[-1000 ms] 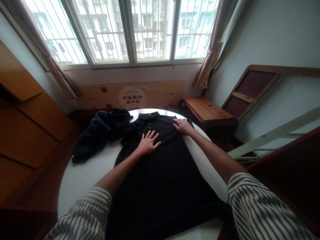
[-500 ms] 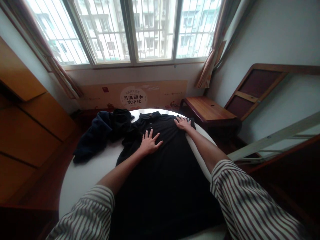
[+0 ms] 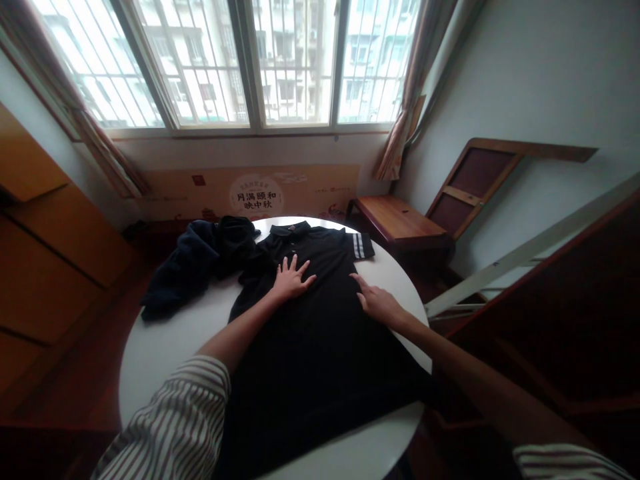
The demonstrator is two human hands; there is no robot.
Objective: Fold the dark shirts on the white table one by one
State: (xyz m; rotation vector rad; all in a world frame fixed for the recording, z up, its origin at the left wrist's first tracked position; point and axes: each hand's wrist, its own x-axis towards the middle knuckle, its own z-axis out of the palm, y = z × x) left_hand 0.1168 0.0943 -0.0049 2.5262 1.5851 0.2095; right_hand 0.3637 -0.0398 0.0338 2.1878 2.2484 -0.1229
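A black polo shirt [image 3: 310, 333] lies spread flat on a round white table [image 3: 165, 347], collar toward the window. Its right sleeve [image 3: 361, 245] has white stripes and lies uncovered. My left hand [image 3: 290, 279] rests flat on the shirt's chest below the buttons, fingers spread. My right hand [image 3: 376, 300] lies palm down on the shirt's right side near the table's edge, fingers stretched out. Neither hand holds anything.
A heap of dark clothes [image 3: 200, 263] sits on the table's far left. A wooden side table [image 3: 397, 220] and a leaning wooden frame [image 3: 480, 177] stand at the right. Wooden cabinets [image 3: 55, 247] line the left wall. A printed cardboard panel [image 3: 255, 193] leans under the window.
My right hand has slid from the shirt's right shoulder down along its side, uncovering the striped sleeve. My left hand stayed on the chest. The view shifted slightly.
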